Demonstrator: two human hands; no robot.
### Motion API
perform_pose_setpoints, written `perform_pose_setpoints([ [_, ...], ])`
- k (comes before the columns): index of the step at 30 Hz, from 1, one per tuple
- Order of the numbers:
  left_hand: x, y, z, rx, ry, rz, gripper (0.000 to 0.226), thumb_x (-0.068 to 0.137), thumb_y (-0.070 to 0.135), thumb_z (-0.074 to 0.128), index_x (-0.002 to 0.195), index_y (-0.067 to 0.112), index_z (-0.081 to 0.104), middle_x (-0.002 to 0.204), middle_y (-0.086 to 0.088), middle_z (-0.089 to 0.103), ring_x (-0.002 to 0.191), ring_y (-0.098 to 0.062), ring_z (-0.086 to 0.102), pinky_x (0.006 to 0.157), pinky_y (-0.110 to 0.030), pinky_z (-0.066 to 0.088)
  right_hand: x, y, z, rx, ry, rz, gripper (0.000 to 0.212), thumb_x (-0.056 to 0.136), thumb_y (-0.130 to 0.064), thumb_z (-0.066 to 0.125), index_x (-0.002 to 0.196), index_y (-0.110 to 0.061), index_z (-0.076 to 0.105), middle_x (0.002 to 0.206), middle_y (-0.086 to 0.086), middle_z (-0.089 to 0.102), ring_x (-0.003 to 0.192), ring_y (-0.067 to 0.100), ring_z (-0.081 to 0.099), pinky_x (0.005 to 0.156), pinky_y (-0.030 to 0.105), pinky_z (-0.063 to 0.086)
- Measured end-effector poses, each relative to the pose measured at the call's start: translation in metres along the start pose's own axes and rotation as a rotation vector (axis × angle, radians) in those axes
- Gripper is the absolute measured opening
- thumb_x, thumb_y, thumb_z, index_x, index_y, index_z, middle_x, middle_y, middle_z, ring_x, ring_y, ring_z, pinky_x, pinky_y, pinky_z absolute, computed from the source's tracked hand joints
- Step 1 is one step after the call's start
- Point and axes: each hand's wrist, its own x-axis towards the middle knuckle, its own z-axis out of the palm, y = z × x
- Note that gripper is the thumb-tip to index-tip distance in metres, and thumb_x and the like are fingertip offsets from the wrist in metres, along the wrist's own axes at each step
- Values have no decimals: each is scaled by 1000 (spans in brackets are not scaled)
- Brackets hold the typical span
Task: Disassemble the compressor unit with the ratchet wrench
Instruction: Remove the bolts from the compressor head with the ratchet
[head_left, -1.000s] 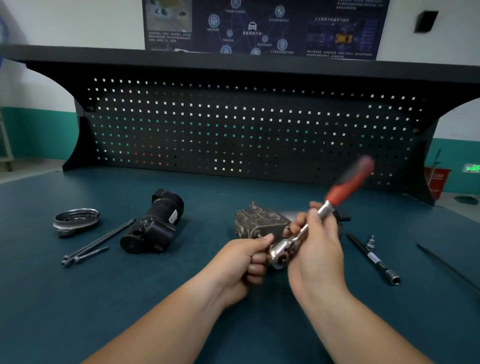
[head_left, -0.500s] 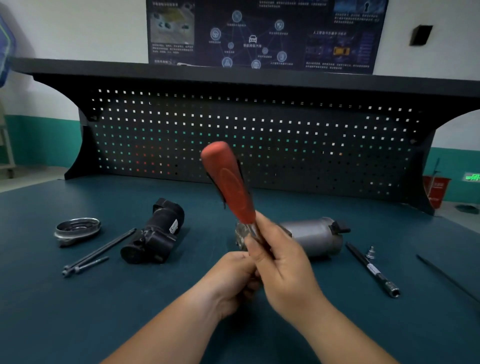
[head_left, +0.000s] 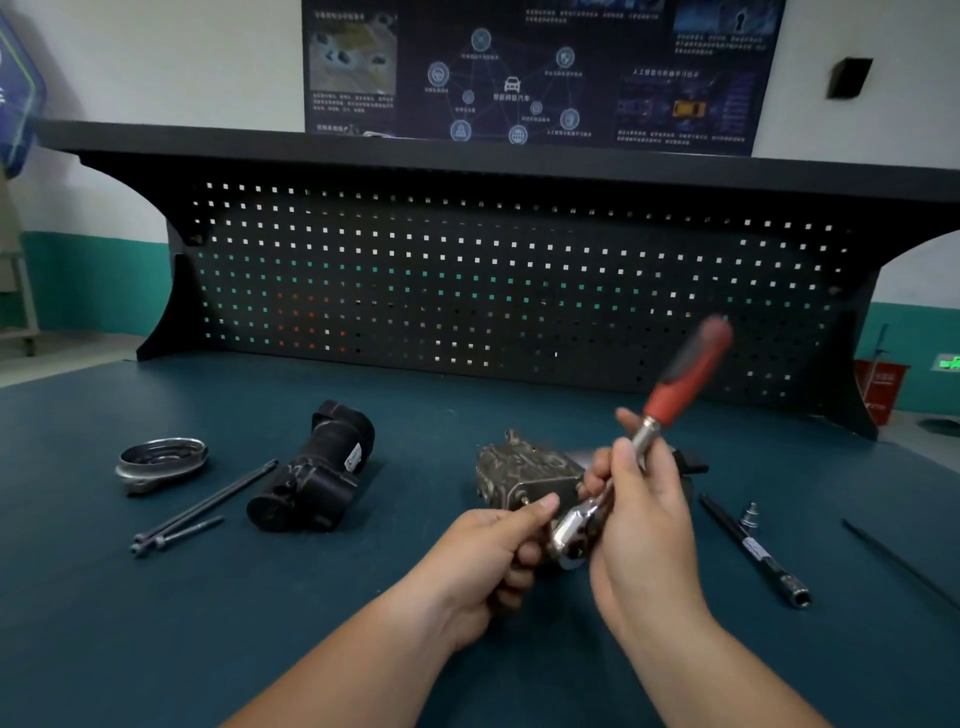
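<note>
Lying on teal bench (head_left: 156, 649) at centre: compressor unit (head_left: 524, 470). Gripping ratchet wrench (head_left: 631, 457) by its shank, right hand (head_left: 644, 519) closed round it, red handle pointing to 1 o'clock. Pinching wrench head, left hand (head_left: 488, 561). Resting at 9 o'clock: black motor housing (head_left: 311, 480).

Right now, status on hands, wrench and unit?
Right hand gripping ratchet wrench. Left hand at its head. Compressor unit behind, partly hidden. Nothing blocking.

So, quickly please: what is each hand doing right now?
Left hand: closed at the head of the ratchet wrench; what it pinches is hidden.
Right hand: closed on the ratchet wrench shaft.
</note>
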Motion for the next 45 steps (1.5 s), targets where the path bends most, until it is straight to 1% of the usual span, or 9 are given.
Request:
perform_pose_setpoints([
  [4,-2,2,-3,20,-11,-17,47,84,41,60,45,22,43,42,10,37,34,-3,25,35,-15,16,-8,-2,3,-442,-393,-324,26,94,-18,49,115,-34,54,63,-18,54,56,-2,48,57,10,39],
  [9,-1,-1,-2,74,-23,2,57,91,26,50,35,19,41,40,11,36,36,-3,24,41,-18,13,-9,-4,2,-695,-530,-505,37,90,-26,47,121,-44,44,73,-29,57,70,0,53,69,12,39],
  [17,0,0,-1,-46,-42,-16,40,71,34,66,38,19,50,40,11,35,32,-1,23,34,-13,14,-1,9,-2,63,119,31,22,101,-12,37,93,-25,53,60,-9,46,48,1,43,51,13,41],
  [20,0,0,0,-52,-29,-42,40,75,36,67,43,20,48,42,11,36,32,-1,25,35,-13,14,7,7,-4,145,152,125,21,102,-12,38,94,-22,54,61,-7,43,44,0,42,50,15,41],
  [27,1,-3,-1,30,-7,34,43,84,28,62,45,19,48,44,8,41,38,-4,29,41,-17,18,-6,5,-1,-640,-527,-522,29,94,-23,50,121,-32,52,81,-27,60,81,-8,56,75,10,42],
  [30,0,-6,-2,10,53,102,23,86,26,47,65,18,53,52,9,57,50,-8,54,52,-20,38,-14,8,5,-853,-736,-686,33,92,-28,46,124,-28,55,103,-9,66,98,4,59,86,24,45],
  [39,0,-1,1,-41,17,45,51,87,28,61,39,19,48,41,9,36,33,-2,24,35,-13,14,0,2,-2,170,158,161,20,100,-14,41,92,-25,55,60,-8,48,51,2,44,55,18,40],
  [42,1,-2,0,-22,38,32,48,84,33,64,43,20,45,42,9,37,33,-3,26,35,-13,15,5,1,-2,224,173,225,20,101,-15,40,93,-24,56,62,-7,47,53,4,42,55,19,39],
  [45,0,-1,-1,43,53,27,47,82,38,65,44,21,43,43,9,38,34,-4,26,37,-15,15,-1,-2,1,-73,-89,-39,23,98,-10,43,98,-29,57,55,-14,49,53,-1,44,53,13,41],
])
